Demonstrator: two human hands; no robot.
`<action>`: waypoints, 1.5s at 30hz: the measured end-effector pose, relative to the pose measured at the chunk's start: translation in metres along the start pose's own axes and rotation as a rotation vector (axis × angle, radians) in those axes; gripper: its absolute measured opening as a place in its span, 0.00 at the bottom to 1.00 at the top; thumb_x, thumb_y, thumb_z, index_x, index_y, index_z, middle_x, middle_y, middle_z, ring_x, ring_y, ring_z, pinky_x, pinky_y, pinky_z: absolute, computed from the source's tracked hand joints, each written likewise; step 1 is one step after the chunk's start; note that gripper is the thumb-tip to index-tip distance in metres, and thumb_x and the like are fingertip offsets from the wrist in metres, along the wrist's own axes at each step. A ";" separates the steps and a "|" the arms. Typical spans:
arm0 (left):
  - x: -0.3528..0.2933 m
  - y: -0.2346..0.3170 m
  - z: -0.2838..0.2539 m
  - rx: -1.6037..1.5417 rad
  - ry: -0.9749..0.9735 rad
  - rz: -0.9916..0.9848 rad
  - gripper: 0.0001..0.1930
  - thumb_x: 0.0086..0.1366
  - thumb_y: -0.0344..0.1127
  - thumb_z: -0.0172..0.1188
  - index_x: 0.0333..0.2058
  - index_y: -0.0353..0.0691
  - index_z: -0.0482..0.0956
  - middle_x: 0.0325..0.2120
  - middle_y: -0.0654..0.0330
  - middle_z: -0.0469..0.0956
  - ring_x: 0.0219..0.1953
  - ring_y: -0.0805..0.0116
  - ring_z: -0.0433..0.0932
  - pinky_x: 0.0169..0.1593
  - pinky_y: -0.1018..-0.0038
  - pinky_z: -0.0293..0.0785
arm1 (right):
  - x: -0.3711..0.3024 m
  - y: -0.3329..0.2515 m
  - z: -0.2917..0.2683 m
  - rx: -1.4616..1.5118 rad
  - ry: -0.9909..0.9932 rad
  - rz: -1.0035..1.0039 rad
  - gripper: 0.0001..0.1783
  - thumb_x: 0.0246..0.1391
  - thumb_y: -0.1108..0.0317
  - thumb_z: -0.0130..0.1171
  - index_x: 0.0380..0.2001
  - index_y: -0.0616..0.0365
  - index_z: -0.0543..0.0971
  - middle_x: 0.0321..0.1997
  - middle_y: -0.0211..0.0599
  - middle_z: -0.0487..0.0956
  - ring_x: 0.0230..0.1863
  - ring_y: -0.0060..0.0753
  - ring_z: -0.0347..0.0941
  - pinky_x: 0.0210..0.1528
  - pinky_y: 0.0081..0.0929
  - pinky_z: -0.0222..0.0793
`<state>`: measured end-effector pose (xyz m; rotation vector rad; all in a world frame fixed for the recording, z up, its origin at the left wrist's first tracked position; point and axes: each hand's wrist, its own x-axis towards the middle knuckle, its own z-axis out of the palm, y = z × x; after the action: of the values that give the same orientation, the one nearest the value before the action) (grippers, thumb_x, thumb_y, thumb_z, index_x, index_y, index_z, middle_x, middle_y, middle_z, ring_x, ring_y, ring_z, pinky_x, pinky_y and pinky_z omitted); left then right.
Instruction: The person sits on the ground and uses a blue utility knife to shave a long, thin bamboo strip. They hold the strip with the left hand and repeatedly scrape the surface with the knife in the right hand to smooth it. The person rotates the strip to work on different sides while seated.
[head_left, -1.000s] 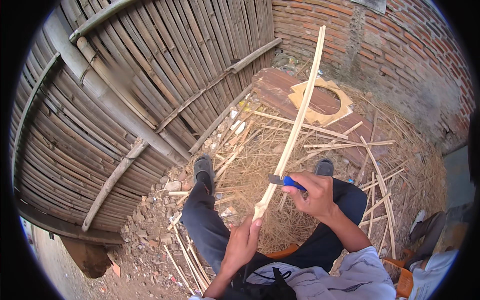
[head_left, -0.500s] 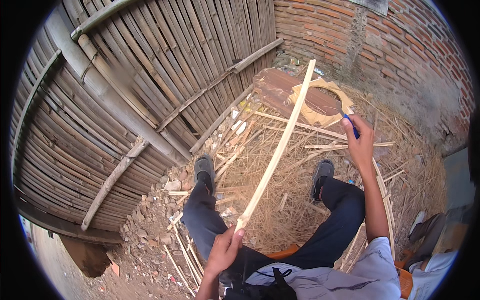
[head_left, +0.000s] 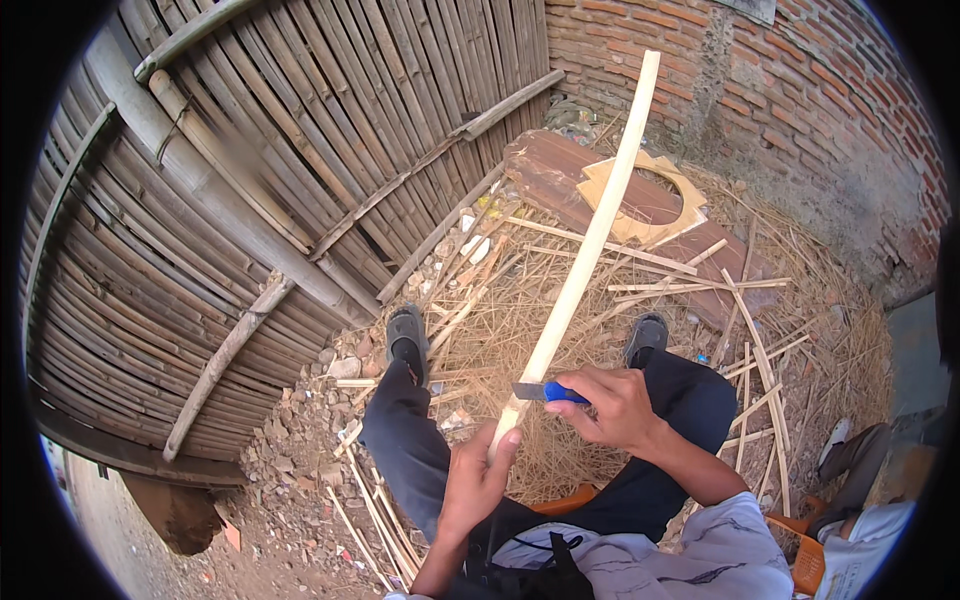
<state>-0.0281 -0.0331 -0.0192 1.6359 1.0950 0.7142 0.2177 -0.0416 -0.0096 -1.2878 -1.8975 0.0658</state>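
Note:
My left hand [head_left: 474, 484] is closed round the near end of a long pale bamboo strip [head_left: 590, 245], which slants up and away to the right. In my right hand [head_left: 612, 405] is a knife [head_left: 562, 391] with a blue handle, its short broad blade pointing left. The blade lies at the strip just beyond a knot, a little above my left hand; whether it bites into the strip I cannot tell. Both hands are in front of me, between my bent knees.
Straw and shavings [head_left: 560, 440] cover the ground between my feet. Cut strips [head_left: 765, 370] lie on both sides. Ahead are a brown board [head_left: 545, 165] and a pale notched ring [head_left: 690, 215]. A bamboo wall [head_left: 330, 120] and a brick wall [head_left: 800, 100] meet behind. Someone sits at right.
My right hand has brought the knife down and left from the far right to the strip near my left hand. The strip has tilted, its far end now farther away and to the right.

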 end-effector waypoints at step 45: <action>-0.020 -0.032 -0.027 0.110 -0.043 0.001 0.14 0.79 0.39 0.63 0.39 0.32 0.80 0.17 0.54 0.72 0.21 0.69 0.68 0.29 0.65 0.68 | 0.046 0.056 -0.046 0.866 0.085 0.826 0.25 0.73 0.48 0.63 0.57 0.59 0.81 0.28 0.18 0.70 0.20 0.07 0.55 0.20 0.16 0.45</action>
<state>-0.0693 -0.0374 -0.0400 1.7371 1.1193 0.6255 0.2831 0.0038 0.0221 -1.2895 -0.9309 1.1003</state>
